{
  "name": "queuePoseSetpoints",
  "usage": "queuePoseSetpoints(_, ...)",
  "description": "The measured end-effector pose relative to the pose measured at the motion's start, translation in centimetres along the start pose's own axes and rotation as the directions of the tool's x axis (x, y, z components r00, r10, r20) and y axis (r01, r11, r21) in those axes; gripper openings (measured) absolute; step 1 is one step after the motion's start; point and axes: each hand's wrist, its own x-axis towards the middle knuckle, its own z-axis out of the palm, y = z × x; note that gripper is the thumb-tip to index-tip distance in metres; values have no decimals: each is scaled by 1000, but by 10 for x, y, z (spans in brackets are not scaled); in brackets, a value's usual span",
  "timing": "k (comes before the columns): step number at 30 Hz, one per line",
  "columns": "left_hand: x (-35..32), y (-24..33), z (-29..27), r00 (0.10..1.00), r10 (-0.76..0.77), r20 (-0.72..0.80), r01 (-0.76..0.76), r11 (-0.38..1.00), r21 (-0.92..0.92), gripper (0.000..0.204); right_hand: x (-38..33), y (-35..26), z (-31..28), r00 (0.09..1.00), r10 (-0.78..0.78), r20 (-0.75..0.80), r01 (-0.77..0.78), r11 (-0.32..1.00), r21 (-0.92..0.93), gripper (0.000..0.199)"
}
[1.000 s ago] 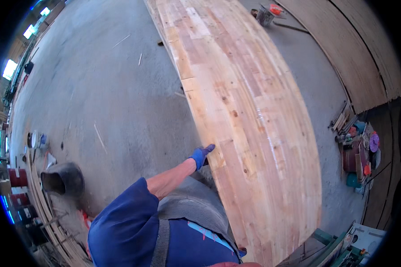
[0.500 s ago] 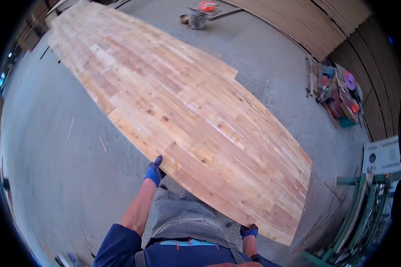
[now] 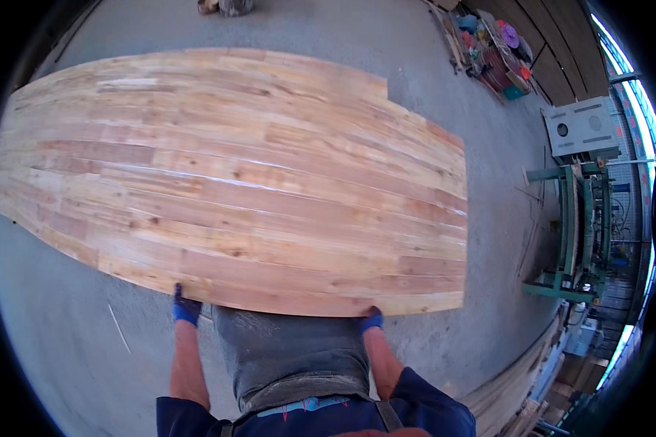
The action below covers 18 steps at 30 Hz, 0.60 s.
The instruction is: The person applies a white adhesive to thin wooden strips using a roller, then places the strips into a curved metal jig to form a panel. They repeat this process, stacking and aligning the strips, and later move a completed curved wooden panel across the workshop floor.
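Observation:
A large panel of many joined wood strips (image 3: pixel 270 197) stretches across the view in front of my body. My left hand (image 3: pixel 186 306), in a dark blue glove, grips the panel's near edge with the thumb on top. Farther right along that edge, my gloved right hand (image 3: pixel 372 319) holds on close to the panel's right corner. The fingers of both hands are hidden beneath the wood. A grey apron (image 3: pixel 291 357) hangs against the near edge between my arms. One corner at the panel's far side is stepped.
Grey concrete floor (image 3: pixel 73 291) surrounds the panel. To the right stands a green metal frame machine (image 3: pixel 568 226) beside a pale box with a round hole (image 3: pixel 576 127). Assorted items (image 3: pixel 492 62) lie piled at the far right. Long boards (image 3: pixel 510 379) rest at the lower right.
My view has swung to the right, so the panel now lies more level across it. Both hands still grip the near edge, and the green machine sits higher in view.

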Motion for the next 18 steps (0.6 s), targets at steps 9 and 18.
queuePoseSetpoints(9,-116,-476,245,887,-145,-438,311,889,336,38,72,-220,-46,707,707,-26,-706,708,30,34)
queuePoseSetpoints(18,-190,-1181,512,746,-444,-497,602,769,217,85,278,-841,-441,818,542,-192,-532,840,102,38)
